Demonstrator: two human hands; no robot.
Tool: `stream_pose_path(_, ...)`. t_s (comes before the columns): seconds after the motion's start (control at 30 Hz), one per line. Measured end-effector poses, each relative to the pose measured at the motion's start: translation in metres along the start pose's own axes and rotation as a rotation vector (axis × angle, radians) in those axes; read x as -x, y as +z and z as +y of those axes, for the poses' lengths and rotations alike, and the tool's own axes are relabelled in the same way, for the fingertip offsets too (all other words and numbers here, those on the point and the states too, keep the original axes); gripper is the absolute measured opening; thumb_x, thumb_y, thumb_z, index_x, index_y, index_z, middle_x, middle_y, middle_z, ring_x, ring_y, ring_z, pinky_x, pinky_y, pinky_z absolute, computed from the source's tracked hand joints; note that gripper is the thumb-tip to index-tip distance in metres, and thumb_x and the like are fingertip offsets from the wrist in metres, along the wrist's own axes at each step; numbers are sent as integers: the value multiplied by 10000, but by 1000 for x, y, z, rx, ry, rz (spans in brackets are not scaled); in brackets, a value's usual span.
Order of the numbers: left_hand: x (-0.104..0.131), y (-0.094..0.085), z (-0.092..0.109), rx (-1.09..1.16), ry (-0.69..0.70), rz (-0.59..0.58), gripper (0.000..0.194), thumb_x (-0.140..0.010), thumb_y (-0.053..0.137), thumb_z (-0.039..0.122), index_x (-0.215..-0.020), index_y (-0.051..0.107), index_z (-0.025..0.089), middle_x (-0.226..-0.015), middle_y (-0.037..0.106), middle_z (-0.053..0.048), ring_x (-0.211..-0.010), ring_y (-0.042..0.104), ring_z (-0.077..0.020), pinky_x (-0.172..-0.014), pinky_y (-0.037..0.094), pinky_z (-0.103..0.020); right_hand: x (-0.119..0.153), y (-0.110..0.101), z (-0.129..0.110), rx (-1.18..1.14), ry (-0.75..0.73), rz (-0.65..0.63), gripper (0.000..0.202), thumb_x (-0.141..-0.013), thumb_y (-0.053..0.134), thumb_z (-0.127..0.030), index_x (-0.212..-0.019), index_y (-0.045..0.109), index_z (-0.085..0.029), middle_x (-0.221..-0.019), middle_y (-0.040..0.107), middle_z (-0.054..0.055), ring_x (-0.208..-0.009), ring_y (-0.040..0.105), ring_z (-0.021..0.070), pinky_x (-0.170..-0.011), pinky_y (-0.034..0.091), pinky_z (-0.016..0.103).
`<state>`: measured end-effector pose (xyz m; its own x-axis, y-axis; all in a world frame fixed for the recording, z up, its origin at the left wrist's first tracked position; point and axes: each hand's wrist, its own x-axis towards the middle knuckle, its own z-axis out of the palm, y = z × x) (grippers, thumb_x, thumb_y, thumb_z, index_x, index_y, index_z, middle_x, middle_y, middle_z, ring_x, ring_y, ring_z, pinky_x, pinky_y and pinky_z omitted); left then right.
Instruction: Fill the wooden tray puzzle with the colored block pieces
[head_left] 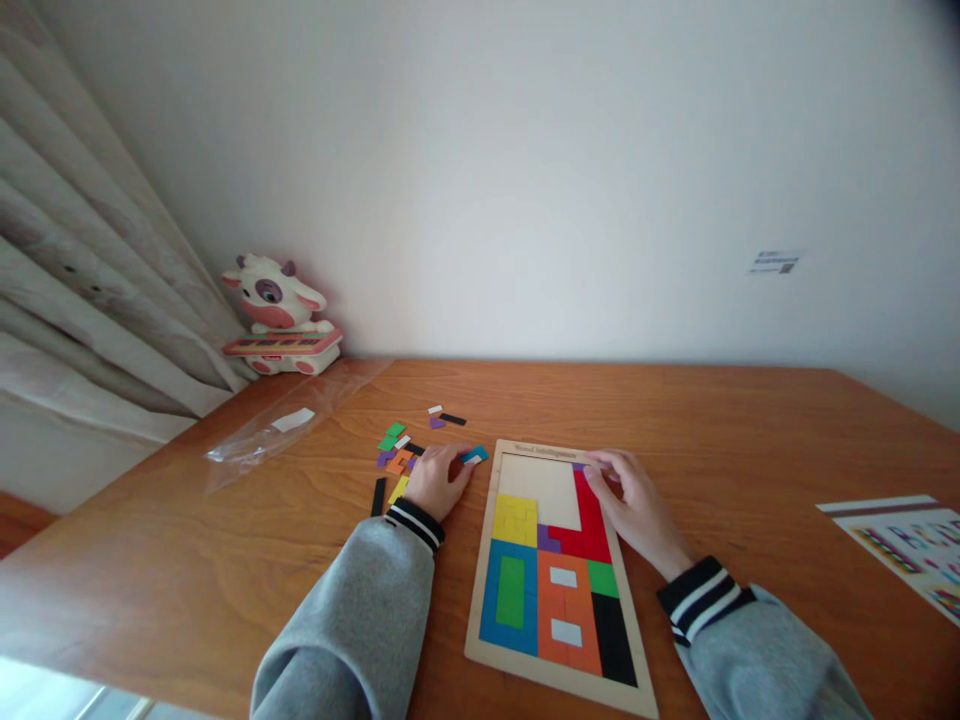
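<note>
My left hand (pixel 437 482) is left of the wooden puzzle board (pixel 480 600), its thumb and fingers closed at a blue puzzle piece (pixel 475 453) with a bit of white beside it. My right hand (pixel 634 505) reaches over the board's upper right corner. Its thumb and fingertips are pinched at a small purple puzzle piece (pixel 578 467), which they partly cover, above the red pieces (pixel 592 515). Yellow pieces (pixel 515 520), blue, orange, green, white and black pieces fill the lower part of the board. A bare pale area shows at its upper left.
Loose coloured pieces (pixel 395 437) lie beyond and beside my left hand, with a black strip (pixel 378 497) near my sleeve. A clear plastic bag (pixel 259 440) and a cow toy keyboard (pixel 283 320) are at the left. A printed sheet (pixel 904 540) lies at the right.
</note>
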<state>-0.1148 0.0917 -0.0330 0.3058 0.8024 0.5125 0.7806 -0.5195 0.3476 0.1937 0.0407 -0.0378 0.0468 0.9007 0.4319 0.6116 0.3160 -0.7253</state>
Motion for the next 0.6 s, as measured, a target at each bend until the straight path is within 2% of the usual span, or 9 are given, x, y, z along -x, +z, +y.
stream_pose_path(0.17,-1,-9,-3,-1,5,30,174,-840,573,178,-992,658,186,-995,730,-75,-934,678,-226,-861,552,-399,0,0,0,26,-17,3,314,-942,486,-465,-1080,606,-210,-1100,606,114,-1010,605,258,-912,517,462)
stream_pose_path(0.3,3,-34,-19,-59,76,72,212,-813,584,201,-1009,665,192,-1060,711,-91,-996,657,-249,-928,516,-448,0,-1,0,8,6,-7,340,-935,488,-486,-1075,610,-201,-1095,604,121,-987,610,258,-890,526,452)
stream_pose_path(0.43,20,-69,-43,-14,208,-75,283,-811,604,247,-1086,655,202,-1157,684,-89,-1087,626,-237,-1011,474,-439,0,0,2,18,4,-16,350,-932,489,-499,-1074,621,-208,-1094,605,117,-999,602,265,-895,517,457)
stream_pose_path(0.5,31,-84,-57,-1,200,-138,340,-823,621,300,-1150,632,211,-1169,683,-89,-1115,618,-238,-1005,480,-419,0,0,4,27,-8,-20,334,-936,490,-484,-1077,619,-210,-1098,603,114,-1009,595,264,-908,508,460)
stream_pose_path(0.6,46,-100,-78,-31,144,-167,405,-816,657,384,-1188,622,228,-1170,690,-95,-1093,635,-253,-976,498,-418,-1,2,8,32,-24,-25,313,-939,490,-461,-1076,612,-208,-1100,596,110,-1024,583,260,-928,493,461)
